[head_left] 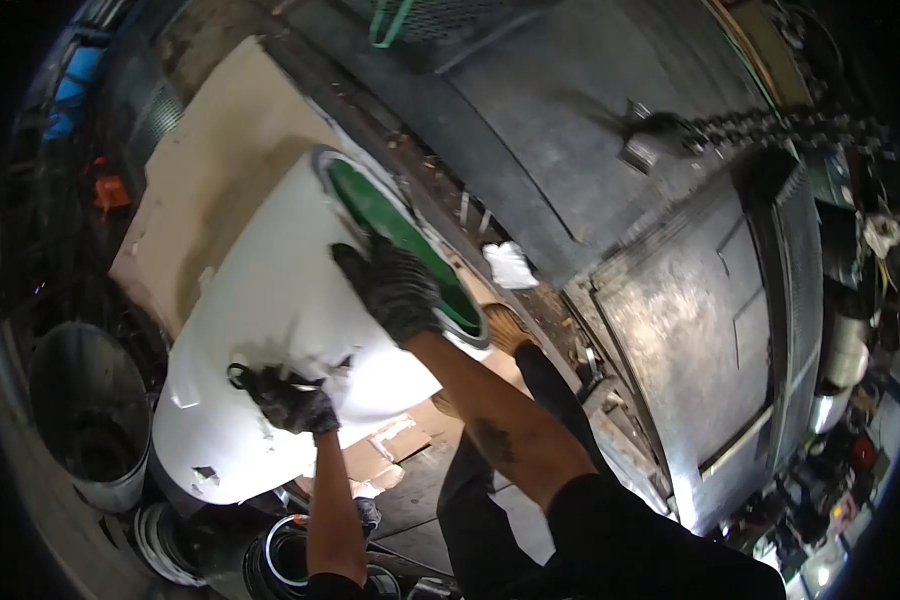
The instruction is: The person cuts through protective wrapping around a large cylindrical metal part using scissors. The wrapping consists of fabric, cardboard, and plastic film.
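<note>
A large white, curved, hollow piece (pixel 260 270) lies across the middle of the view. Its long opening has a grey rim and a green inside (pixel 375 215). My left hand (pixel 290 400), in a dark glove, is closed over the lower part of the white surface. From its fingers sticks a small dark tool (pixel 237 374) with a ring at one end; its exact kind is hidden. Torn holes (pixel 205 473) and marks show in the white surface near that hand. My gloved right hand (pixel 395 290) rests with outstretched fingers on the white piece beside the opening.
Flat cardboard (pixel 230 130) lies under and behind the white piece. Buckets (pixel 90 400) stand at the lower left. On the right are a big metal plate (pixel 680 310) and a heavy chain (pixel 790 130). A crumpled white cloth (pixel 510 265) lies by the opening.
</note>
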A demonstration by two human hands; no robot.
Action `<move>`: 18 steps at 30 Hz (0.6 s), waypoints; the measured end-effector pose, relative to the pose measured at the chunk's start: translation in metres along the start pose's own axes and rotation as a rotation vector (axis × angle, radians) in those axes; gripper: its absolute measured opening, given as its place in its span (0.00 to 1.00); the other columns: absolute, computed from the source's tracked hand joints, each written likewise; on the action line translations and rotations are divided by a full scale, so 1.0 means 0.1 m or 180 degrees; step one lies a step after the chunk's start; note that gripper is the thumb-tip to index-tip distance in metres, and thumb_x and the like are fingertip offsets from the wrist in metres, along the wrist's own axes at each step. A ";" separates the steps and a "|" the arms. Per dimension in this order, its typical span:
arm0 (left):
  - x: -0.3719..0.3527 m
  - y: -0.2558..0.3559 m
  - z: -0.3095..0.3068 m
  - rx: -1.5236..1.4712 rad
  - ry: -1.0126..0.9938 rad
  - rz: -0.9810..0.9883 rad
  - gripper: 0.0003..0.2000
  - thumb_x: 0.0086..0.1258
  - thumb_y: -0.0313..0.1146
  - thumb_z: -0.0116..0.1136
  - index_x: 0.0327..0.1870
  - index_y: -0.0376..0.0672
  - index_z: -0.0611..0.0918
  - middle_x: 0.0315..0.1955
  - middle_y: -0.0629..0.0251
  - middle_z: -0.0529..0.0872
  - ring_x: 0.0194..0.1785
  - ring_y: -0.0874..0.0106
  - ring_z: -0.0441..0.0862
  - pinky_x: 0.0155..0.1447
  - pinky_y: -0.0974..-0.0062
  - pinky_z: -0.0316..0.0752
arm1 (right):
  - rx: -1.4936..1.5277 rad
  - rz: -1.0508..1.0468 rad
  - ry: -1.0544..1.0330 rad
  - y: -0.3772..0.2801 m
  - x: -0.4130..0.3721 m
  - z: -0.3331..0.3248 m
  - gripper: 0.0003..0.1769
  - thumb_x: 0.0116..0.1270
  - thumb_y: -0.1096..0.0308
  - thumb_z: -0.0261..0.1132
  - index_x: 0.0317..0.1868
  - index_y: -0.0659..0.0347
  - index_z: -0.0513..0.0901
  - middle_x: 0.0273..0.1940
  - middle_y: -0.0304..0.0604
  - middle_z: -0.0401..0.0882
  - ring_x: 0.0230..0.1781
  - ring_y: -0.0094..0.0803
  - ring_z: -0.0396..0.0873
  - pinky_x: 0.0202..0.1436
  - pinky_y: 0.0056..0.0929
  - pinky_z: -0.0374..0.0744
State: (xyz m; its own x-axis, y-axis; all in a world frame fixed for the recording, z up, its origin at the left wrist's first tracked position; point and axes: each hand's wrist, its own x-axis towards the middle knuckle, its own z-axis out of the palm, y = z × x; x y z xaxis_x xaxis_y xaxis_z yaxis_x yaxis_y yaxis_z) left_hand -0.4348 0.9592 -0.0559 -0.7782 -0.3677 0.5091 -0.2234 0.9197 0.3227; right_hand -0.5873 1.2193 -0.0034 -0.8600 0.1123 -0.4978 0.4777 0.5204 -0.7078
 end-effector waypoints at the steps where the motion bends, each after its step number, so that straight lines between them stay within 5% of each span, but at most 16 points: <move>1: 0.03 0.13 0.00 0.0193 0.0092 0.0292 0.24 0.67 0.39 0.63 0.61 0.36 0.78 0.61 0.51 0.81 0.61 0.54 0.81 0.67 0.61 0.76 | 0.0216 -0.0006 -0.0119 -0.01 -0.01 -0.07 0.45 0.68 0.28 0.55 0.63 0.64 0.80 0.52 0.64 0.84 0.53 0.58 0.83 0.58 0.51 0.79; 3: 0.11 0.34 -0.05 0.0341 0.0276 0.0656 0.26 0.68 0.37 0.62 0.65 0.35 0.78 0.61 0.51 0.81 0.61 0.56 0.81 0.67 0.65 0.76 | -0.0176 0.0291 -0.0123 -0.03 0.01 -0.04 0.44 0.68 0.28 0.54 0.62 0.63 0.81 0.49 0.65 0.84 0.51 0.59 0.83 0.58 0.52 0.79; 4: 0.04 0.26 0.04 -0.0851 0.0129 -0.1381 0.26 0.69 0.35 0.60 0.68 0.35 0.77 0.61 0.53 0.82 0.59 0.59 0.82 0.63 0.66 0.78 | 0.0040 0.0334 -0.0152 -0.01 -0.01 -0.05 0.46 0.67 0.28 0.58 0.58 0.69 0.82 0.49 0.68 0.84 0.54 0.61 0.82 0.59 0.52 0.78; 5: -0.04 0.17 0.05 -0.0842 0.0064 -0.1851 0.22 0.70 0.32 0.59 0.64 0.36 0.79 0.60 0.54 0.84 0.55 0.60 0.84 0.61 0.65 0.80 | -0.0042 0.0454 -0.0159 0.02 0.02 0.02 0.45 0.67 0.29 0.60 0.54 0.71 0.83 0.47 0.69 0.84 0.53 0.63 0.81 0.57 0.52 0.78; 7: -0.13 0.07 0.00 0.0776 -0.0264 0.0014 0.12 0.69 0.33 0.60 0.51 0.44 0.80 0.59 0.47 0.83 0.60 0.49 0.83 0.62 0.53 0.79 | -0.0058 0.0353 0.0013 0.10 -0.01 0.09 0.43 0.67 0.31 0.61 0.50 0.71 0.84 0.45 0.69 0.84 0.50 0.63 0.82 0.55 0.50 0.79; 9: -0.06 0.21 0.00 0.0911 0.0098 0.0293 0.09 0.69 0.34 0.60 0.47 0.45 0.79 0.57 0.46 0.84 0.59 0.47 0.83 0.60 0.53 0.80 | -0.0114 0.0450 -0.0016 0.15 0.02 0.15 0.40 0.67 0.33 0.62 0.49 0.70 0.85 0.42 0.67 0.85 0.47 0.62 0.83 0.52 0.50 0.79; 10: -0.03 0.24 0.00 0.0751 0.0088 0.0162 0.10 0.68 0.35 0.61 0.48 0.46 0.79 0.56 0.47 0.84 0.57 0.48 0.84 0.56 0.53 0.81 | -0.0119 0.0476 -0.0013 0.12 0.01 0.14 0.37 0.67 0.35 0.64 0.47 0.69 0.86 0.40 0.66 0.85 0.46 0.62 0.83 0.51 0.49 0.79; 12: -0.07 0.25 -0.01 0.0138 -0.0305 -0.1342 0.11 0.66 0.33 0.61 0.47 0.43 0.79 0.56 0.46 0.84 0.55 0.48 0.84 0.50 0.53 0.80 | -0.0234 0.0396 0.0027 0.18 -0.01 0.16 0.35 0.68 0.37 0.64 0.46 0.69 0.85 0.40 0.65 0.85 0.45 0.62 0.83 0.49 0.50 0.79; 13: -0.03 0.28 -0.05 0.0168 -0.0285 -0.1386 0.12 0.67 0.33 0.60 0.49 0.42 0.78 0.51 0.49 0.84 0.49 0.51 0.83 0.47 0.56 0.80 | -0.0222 0.0362 -0.0038 0.16 -0.05 0.12 0.33 0.70 0.39 0.64 0.47 0.68 0.85 0.40 0.65 0.85 0.44 0.62 0.83 0.49 0.50 0.79; 15: 0.14 0.44 -0.14 0.0944 -0.0265 -0.0203 0.14 0.68 0.34 0.59 0.51 0.38 0.78 0.40 0.54 0.83 0.36 0.59 0.82 0.41 0.62 0.79 | -0.0574 -0.0071 0.0037 0.58 -0.06 0.34 0.27 0.73 0.46 0.64 0.48 0.67 0.85 0.42 0.59 0.87 0.44 0.53 0.85 0.47 0.44 0.80; 16: 0.24 0.51 -0.17 0.1045 -0.0323 -0.0167 0.16 0.68 0.34 0.59 0.53 0.37 0.77 0.35 0.56 0.83 0.30 0.63 0.81 0.39 0.65 0.79 | -0.0354 -0.0142 0.0026 0.66 -0.08 0.39 0.24 0.75 0.50 0.64 0.49 0.66 0.85 0.43 0.56 0.88 0.44 0.48 0.85 0.46 0.42 0.80; 18: 0.34 0.62 -0.08 -0.0318 -0.0252 -0.1981 0.11 0.73 0.32 0.55 0.50 0.37 0.77 0.32 0.61 0.82 0.29 0.71 0.81 0.34 0.71 0.79 | 0.0641 0.0225 0.0004 0.51 -0.08 0.35 0.22 0.76 0.52 0.65 0.49 0.66 0.85 0.43 0.50 0.89 0.44 0.39 0.86 0.46 0.36 0.80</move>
State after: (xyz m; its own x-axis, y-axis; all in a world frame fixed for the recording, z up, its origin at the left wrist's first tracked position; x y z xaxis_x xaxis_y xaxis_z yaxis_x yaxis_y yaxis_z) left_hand -0.4701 1.0025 -0.0127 -0.5622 -0.8145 0.1430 -0.5950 0.5185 0.6141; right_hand -0.5501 1.2149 -0.0532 -0.8233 0.1435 -0.5492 0.5629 0.3317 -0.7571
